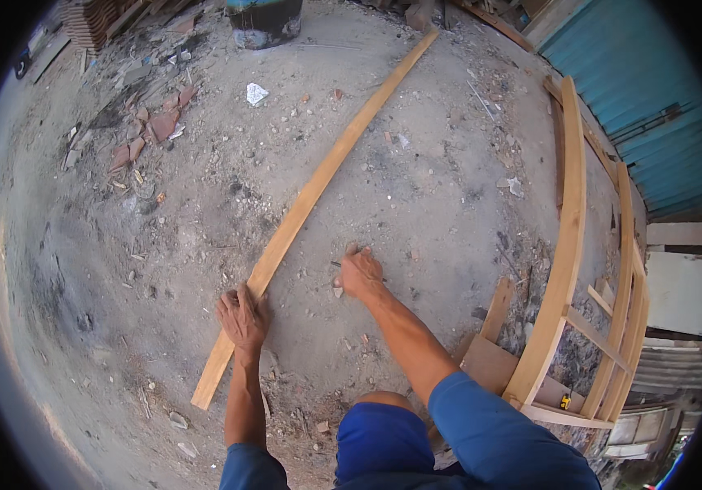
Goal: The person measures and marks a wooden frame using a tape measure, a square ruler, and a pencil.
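A: Beginning nearest, how do we read the hands?

B: We see the left hand (242, 318) laid palm-down over the plank (318, 180), presumably to steady it; whether it grips or merely rests, we cannot tell. The right hand (362, 276), curled and apart from the wood, pinches a thin dark item (336, 264).

A: Where do we trace the plank?

B: Along the ground (449, 196), diagonally from lower left to upper centre. At right we note a timber frame (563, 265), set apart, perhaps leaving working room.

A: What escapes us?

B: The thin item is mostly covered by the hand, its kind uncertain; farthest off, the dark container (263, 23) is cut off above.
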Demonstrator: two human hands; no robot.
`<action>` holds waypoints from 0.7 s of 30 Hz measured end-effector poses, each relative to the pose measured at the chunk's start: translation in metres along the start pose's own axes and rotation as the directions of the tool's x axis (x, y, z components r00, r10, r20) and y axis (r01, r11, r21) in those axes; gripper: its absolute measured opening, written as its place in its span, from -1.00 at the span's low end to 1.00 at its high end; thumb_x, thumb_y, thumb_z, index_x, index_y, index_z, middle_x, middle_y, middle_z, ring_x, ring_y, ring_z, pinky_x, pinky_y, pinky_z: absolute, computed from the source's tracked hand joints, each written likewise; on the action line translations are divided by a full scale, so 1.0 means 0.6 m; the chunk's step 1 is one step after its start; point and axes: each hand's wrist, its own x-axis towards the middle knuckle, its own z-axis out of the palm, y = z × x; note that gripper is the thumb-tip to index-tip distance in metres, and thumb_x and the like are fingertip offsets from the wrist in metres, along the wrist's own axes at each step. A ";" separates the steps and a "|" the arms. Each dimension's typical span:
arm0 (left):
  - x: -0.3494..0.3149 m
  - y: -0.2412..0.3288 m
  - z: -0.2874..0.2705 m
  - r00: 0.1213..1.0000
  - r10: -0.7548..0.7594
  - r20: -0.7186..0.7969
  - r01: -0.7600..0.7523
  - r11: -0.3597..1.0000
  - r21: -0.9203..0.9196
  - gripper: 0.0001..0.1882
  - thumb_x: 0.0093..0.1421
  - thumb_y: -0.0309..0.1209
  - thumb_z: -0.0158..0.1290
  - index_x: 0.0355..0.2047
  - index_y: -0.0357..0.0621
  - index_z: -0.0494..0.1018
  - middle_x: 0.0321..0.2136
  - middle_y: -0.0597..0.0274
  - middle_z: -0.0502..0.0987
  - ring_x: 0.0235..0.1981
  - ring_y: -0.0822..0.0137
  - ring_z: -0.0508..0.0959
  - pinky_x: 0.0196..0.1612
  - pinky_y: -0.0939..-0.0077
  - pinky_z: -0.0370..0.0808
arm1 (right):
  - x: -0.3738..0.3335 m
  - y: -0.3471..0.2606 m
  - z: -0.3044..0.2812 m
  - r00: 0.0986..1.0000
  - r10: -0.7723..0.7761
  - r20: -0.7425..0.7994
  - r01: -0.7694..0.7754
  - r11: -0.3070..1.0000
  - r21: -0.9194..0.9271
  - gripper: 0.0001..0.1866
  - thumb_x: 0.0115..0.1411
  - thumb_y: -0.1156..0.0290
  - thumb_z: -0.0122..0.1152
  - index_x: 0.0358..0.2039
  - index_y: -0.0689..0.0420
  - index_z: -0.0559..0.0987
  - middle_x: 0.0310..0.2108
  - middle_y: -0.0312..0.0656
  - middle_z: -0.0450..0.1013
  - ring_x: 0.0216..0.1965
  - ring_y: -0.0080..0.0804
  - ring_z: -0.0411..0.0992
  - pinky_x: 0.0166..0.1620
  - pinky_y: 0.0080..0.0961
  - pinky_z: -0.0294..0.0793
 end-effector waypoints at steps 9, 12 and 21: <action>-0.005 -0.028 -0.003 0.981 0.147 -0.123 -0.140 0.988 0.065 -0.46 0.14 -0.18 0.25 0.06 -0.17 0.44 -0.22 -0.09 0.42 -0.14 -0.10 0.42 -0.05 0.00 0.34 | -0.345 0.105 0.066 0.991 0.011 0.131 -0.074 0.870 0.488 -0.47 0.25 -0.04 0.18 -0.27 0.29 0.66 -0.30 0.15 0.60 -0.21 0.12 0.60 -0.10 -0.05 0.55; -0.003 -0.029 0.012 0.970 0.206 -0.127 -0.198 0.978 0.072 -0.51 0.14 -0.18 0.25 -0.02 -0.22 0.46 -0.30 -0.10 0.44 -0.17 -0.13 0.43 -0.07 -0.04 0.36 | -0.434 0.172 0.234 0.986 0.049 0.157 -0.138 0.763 0.632 -0.39 0.19 -0.13 0.21 -0.38 0.30 0.66 -0.40 0.21 0.58 -0.28 0.16 0.60 -0.16 -0.06 0.55; -0.038 0.118 -0.133 0.674 0.093 0.733 0.502 0.671 -0.546 -0.36 0.45 0.16 -0.20 -0.13 -0.30 0.40 -0.49 0.15 0.52 -0.56 0.26 0.63 -0.51 0.36 0.59 | -0.524 0.310 0.237 0.979 0.202 -0.026 -0.105 0.608 0.787 -0.42 0.14 -0.10 0.36 -0.50 0.30 0.62 -0.61 -0.10 0.48 -0.51 -0.39 0.46 -0.34 -0.28 0.46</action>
